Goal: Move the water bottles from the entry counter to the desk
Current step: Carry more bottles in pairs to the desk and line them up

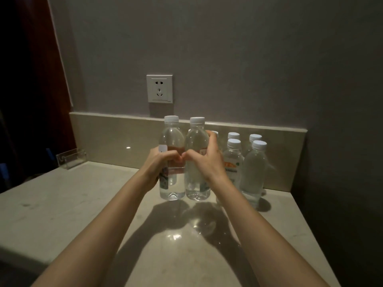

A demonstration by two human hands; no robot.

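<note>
From the head view, two water bottles are seen gripped side by side near the front of the group on the entry counter (83,204); the left hand (159,164) is curled round the left bottle (172,141) at its label, and the right hand (204,160) is wrapped round the right bottle (195,137), fingers reaching over its far shoulder. Both bottles appear to be raised just off the stone, though contact at the bases cannot be ruled out; the two bottles are touching or nearly so. The remaining bottles (253,168) are stood in a cluster just beside the right hand, against the low backsplash (116,131); one white cap is partly hidden behind the right fingers. A wall socket (159,89) is set above, and a clear card holder (70,158) is placed at the counter's left edge. The desk is not in view.

The step in hand is judged to be the lift-off of the first pair; it would be done well if both bottles were raised straight up before being drawn back, so that the neighbouring bottles are not clipped by the right wrist; the grips are best kept at the labelled waist, where thin plastic is less likely to buckle; the bottles should be kept upright and slightly parted during carrying.
</note>
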